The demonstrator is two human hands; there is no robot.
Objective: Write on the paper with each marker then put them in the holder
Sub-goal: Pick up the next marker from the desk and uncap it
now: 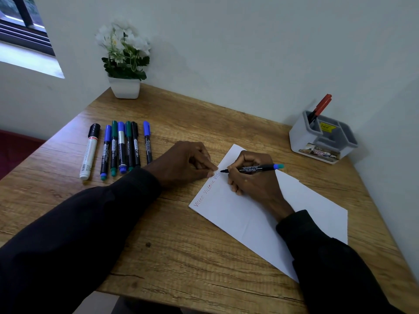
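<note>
A white sheet of paper (254, 214) lies slanted on the wooden table, with red and blue handwriting along its left edge. My right hand (254, 175) grips a black marker with a blue end (260, 168), its tip touching the paper near the writing. My left hand (188, 164) rests with curled fingers on the table, its fingertips at the paper's left edge. Several capped markers (122, 148) lie in a row at the left: blue, green, black, and a thick white one (88, 152). The grey-and-white holder (322, 138) at the right holds two red markers (320, 107).
A white pot of white flowers (125, 62) stands at the table's back left corner, against the wall. The holder sits in the back right corner by the walls. A window (22, 26) is at the upper left. The table's near edge lies under my sleeves.
</note>
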